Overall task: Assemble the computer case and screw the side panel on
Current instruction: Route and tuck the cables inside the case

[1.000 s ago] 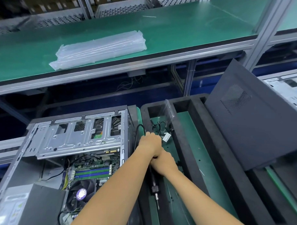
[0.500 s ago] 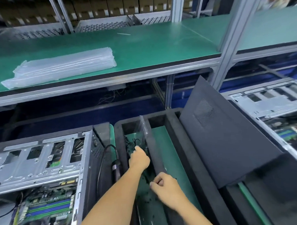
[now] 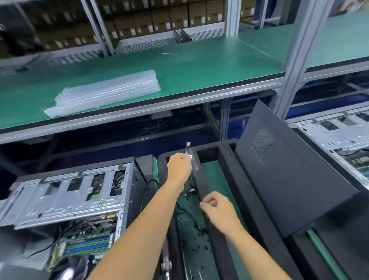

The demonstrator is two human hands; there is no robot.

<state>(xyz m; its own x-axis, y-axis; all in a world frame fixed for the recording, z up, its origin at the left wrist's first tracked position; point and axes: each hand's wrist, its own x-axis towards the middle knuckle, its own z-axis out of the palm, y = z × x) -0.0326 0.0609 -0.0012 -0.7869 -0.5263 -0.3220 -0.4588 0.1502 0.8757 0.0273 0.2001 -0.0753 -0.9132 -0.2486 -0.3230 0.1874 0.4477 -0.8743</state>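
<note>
The open computer case (image 3: 72, 198) lies at the lower left with its motherboard and drive cage showing. A black side panel (image 3: 282, 185) leans tilted at the right. Between them a black foam tray (image 3: 220, 235) holds loose screws (image 3: 194, 245) and a black cable on green mat. My left hand (image 3: 178, 169) grips a small clear plastic bag (image 3: 188, 150) lifted above the tray's far end. My right hand (image 3: 215, 207) hovers over the foam divider with curled fingers, thumb against forefinger; nothing shows between them. An electric screwdriver (image 3: 165, 262) lies beside the case, under my left forearm.
A green shelf (image 3: 202, 73) runs above the bench with a stack of clear plastic bags (image 3: 103, 93) on it. Aluminium posts (image 3: 297, 60) stand at the right. A second open case (image 3: 347, 137) sits at the far right behind the panel.
My left hand has risen from the tray with the clear bag. My right hand pulled back from the screws and curled. Earlier both hands were together near the screwdriver.
</note>
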